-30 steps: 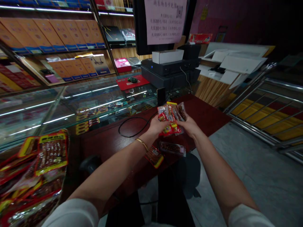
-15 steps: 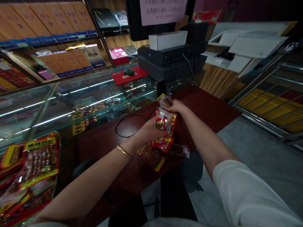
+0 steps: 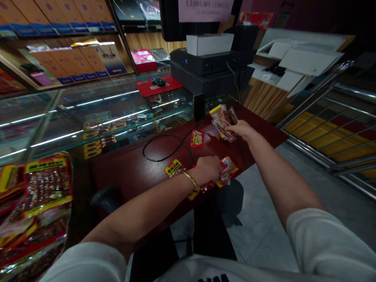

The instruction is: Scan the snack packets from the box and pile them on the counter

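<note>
My right hand (image 3: 242, 130) pinches several snack packets (image 3: 221, 116) with brown strips behind clear film, fanned out over the far right of the dark red table. Lower down, near the front edge, my left hand (image 3: 208, 169) is closed on a red snack packet (image 3: 223, 164), its fingers partly hidden. Beneath and beside it lie more packets, one of them red and yellow (image 3: 230, 171). My left forearm partly covers a yellow-topped packet (image 3: 174, 167). Between the two hands a small red packet (image 3: 197, 138) lies flat.
A black cable (image 3: 164, 135) loops over the table (image 3: 132, 172). A phone (image 3: 199, 106) stands upright near the glass counter (image 3: 117, 105). At left is a box heaped with snack packets (image 3: 47, 184). A metal railing (image 3: 326, 133) runs along the right.
My right hand has moved right, away from the left, with packets in it. My left hand has moved right and down to the packets near the edge. A small red packet now lies between them.
</note>
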Available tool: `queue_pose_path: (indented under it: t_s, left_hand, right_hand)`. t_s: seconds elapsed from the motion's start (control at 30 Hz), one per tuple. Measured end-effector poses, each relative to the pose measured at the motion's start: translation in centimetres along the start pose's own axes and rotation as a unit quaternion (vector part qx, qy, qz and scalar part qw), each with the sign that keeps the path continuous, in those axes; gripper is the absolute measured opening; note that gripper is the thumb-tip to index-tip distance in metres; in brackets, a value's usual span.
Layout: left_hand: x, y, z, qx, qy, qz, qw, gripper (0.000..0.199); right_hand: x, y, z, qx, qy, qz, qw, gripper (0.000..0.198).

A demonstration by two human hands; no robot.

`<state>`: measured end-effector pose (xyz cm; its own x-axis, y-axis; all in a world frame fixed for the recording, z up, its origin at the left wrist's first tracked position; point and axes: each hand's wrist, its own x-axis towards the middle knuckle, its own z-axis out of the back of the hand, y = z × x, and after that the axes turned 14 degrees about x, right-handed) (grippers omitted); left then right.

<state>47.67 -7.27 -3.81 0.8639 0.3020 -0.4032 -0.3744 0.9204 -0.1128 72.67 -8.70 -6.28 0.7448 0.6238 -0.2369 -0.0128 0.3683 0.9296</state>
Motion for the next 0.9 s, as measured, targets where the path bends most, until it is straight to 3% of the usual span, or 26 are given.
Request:
queue_pose_path:
  t_s: [0.1,0.2,0.3,0.4,0.6,0.77,0.9]
  left_hand:
    - [0.2,0.2,-0.1,0.046,-0.003,-0.011,0.999,0.034]
    - [-0.3,-0.1,-0.3,0.072,-0.032,-0.014,0.997,0.031]
    - [-1.1,-0.6,-0.5,0.073,-0.05,-0.014,0.996,0.031]
    - [-1.5,-0.8,-0.4,0.072,-0.049,-0.016,0.996,0.032]
    - [-1.5,-0.6,-0.6,0.071,-0.032,-0.02,0.997,0.034]
    - [-2.3,-1.1,-1.3,0.081,-0.046,-0.066,0.993,0.027]
    - [-4.8,-1.0,-1.8,0.097,-0.101,-0.114,0.984,0.022]
  right_hand:
    - [-2.8,0.2,3.3,0.105,-0.026,0.04,0.993,0.024]
    - [-6.5,-0.6,5.6,0.206,-0.041,0.079,0.974,0.026]
    - [-10.0,-2.2,6.6,0.269,-0.031,0.092,0.958,0.028]
    - [-11.2,-3.1,6.2,0.294,-0.011,0.093,0.951,0.03]
    - [-7.3,0.0,3.0,0.234,0.039,0.087,0.968,0.019]
    - [-3.7,2.0,-3.3,0.079,0.13,0.087,0.984,0.023]
    - [-3.1,2.3,-8.2,-0.031,0.225,0.126,0.966,0.035]
